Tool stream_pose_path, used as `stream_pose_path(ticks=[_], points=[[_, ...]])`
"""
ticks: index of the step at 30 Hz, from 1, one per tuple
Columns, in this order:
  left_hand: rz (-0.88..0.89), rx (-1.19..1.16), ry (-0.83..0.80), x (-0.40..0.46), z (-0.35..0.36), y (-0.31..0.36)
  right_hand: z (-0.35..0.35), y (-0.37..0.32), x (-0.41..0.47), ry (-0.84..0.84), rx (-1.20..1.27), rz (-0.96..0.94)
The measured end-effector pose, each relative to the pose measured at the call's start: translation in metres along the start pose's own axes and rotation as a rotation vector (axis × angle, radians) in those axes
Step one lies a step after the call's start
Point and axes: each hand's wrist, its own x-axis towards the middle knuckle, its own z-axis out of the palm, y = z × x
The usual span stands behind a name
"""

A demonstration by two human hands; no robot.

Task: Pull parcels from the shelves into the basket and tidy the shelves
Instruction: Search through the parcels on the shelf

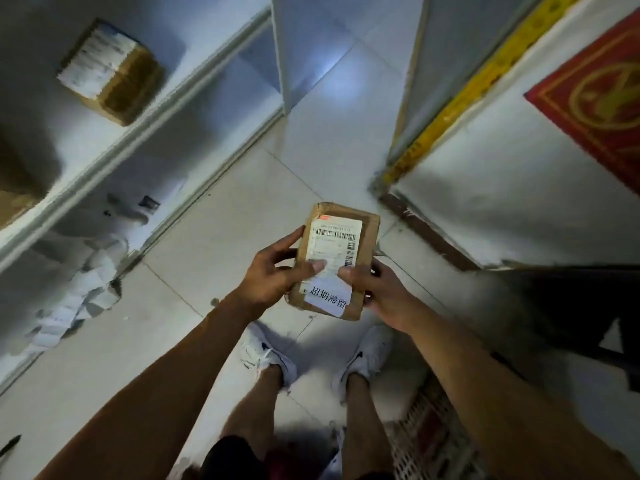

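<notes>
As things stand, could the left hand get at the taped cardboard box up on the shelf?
Probably not yet. The left hand is gripping the small parcel together with the right hand. The path to the box looks unobstructed once the left hand lets go.

One view only: head cam, wide-angle, looking steeply down past both forearms to the feet and tiled floor (242, 216). Close on the hands at centre; shelves (114, 157) run up the left edge, basket (429, 441) at bottom right. Edges bend w/ lens distortion
</notes>
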Motion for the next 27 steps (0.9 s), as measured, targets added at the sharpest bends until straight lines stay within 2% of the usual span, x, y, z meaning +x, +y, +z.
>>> stream_pose_path(ticks=[5, 11, 20, 27], points=[[-0.023, 0.209, -0.181, 0.027, 0.085, 0.000, -0.074, 0.043, -0.039, 0.117, 0.223, -0.043], [-0.146, 0.393, -0.345, 0.031, 0.177, -0.021, -0.131, 0.111, -0.085, 0.231, 0.430, -0.100], [-0.297, 0.666, -0.642, 0.028, 0.328, -0.058, -0.197, 0.217, -0.152, 0.437, 0.790, -0.170], [-0.335, 0.951, -0.868, 0.017, 0.443, -0.123, -0.228, 0.303, -0.199, 0.607, 1.129, -0.171]])
